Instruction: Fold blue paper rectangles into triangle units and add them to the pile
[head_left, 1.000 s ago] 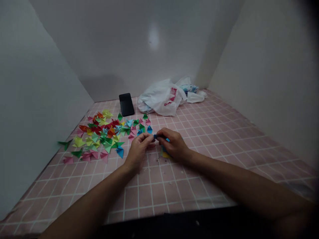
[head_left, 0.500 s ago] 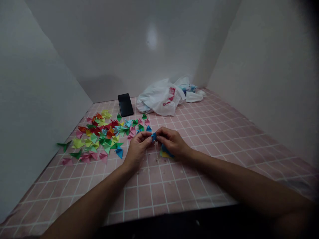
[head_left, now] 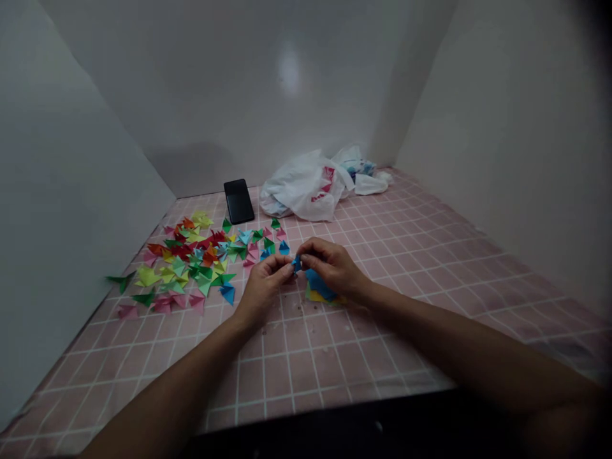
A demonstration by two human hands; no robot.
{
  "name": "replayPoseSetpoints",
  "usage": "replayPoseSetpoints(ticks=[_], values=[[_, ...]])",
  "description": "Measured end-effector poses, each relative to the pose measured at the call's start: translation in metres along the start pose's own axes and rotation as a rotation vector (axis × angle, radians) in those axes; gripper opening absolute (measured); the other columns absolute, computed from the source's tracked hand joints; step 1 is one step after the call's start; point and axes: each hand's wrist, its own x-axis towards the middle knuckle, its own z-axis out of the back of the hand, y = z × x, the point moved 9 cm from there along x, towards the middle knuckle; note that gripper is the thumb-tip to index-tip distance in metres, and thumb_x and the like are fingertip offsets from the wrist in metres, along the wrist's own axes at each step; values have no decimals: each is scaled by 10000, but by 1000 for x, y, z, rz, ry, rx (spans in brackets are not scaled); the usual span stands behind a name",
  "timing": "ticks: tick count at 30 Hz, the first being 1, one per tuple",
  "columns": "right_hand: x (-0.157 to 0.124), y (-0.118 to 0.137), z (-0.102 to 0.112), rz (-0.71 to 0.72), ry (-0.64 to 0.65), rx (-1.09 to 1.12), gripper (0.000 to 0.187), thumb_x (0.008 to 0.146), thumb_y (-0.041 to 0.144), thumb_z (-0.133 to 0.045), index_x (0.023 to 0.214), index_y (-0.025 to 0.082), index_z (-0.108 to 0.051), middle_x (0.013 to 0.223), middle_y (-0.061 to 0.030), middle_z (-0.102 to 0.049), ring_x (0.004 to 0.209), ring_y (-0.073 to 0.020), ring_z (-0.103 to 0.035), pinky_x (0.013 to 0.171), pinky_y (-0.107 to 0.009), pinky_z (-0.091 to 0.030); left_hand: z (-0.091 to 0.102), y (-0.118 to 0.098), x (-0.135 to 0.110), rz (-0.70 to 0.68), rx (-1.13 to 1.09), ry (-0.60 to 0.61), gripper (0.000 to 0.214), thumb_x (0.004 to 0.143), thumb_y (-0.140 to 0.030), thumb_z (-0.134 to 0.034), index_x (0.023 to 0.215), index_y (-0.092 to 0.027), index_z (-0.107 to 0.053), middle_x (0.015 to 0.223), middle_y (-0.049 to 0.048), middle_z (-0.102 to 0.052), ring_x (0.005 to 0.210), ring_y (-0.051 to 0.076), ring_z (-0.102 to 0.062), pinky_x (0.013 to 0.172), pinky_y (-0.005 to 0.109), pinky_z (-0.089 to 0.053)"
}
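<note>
A small folded blue paper crane (head_left: 297, 262) is pinched between the fingertips of both hands, just above the table. My left hand (head_left: 266, 280) grips its left side with thumb and forefinger. On its right side, my right hand (head_left: 329, 264) closes in a pinch. Beneath the right hand lie loose paper squares (head_left: 319, 288), blue on top with yellow and green edges showing. Left of my hands spread many folded paper cranes (head_left: 203, 280) in red, green, yellow, pink and blue. One blue crane (head_left: 227, 292) rests close to my left wrist.
A black phone (head_left: 239, 201) lies behind the cranes. White plastic bags (head_left: 306, 188) are heaped at the back wall. The table has a pink checked cloth (head_left: 287, 370), with small specks on it near my hands. Pale walls stand at the left, back and right.
My right hand has risen slightly and shifted, uncovering more of the blue paper squares. The blue crane between my fingertips has turned a little. My left hand has barely moved.
</note>
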Motion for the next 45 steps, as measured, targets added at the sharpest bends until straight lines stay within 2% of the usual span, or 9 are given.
replayPoseSetpoints(ticks=[12, 35, 45], values=[[-1, -10, -4, -122, 54, 160, 80, 858, 238, -588, 823, 171, -615, 699, 5, -594, 644, -135, -583, 625, -273, -474, -2, 6, 1, 29, -35, 36, 326, 675, -394, -864, 863, -174, -712, 842, 8, -692, 707, 114, -618, 694, 245, -520], [1, -6, -2, -93, 63, 153, 113, 841, 272, -615, 797, 170, -638, 686, 9, -600, 620, -121, -575, 601, -254, -471, -1, 8, -1, 87, -80, 10, 421, 591, -429, -915, 850, -164, -714, 804, 21, -717, 668, 114, -628, 666, 231, -503], [1, -7, -3, -105, 77, 163, 129, 842, 286, -620, 793, 166, -630, 691, 4, -602, 629, -125, -574, 605, -260, -470, -3, 7, -2, 94, -82, 18, 390, 608, -403, -906, 845, -161, -713, 808, 21, -721, 669, 111, -635, 665, 229, -497]])
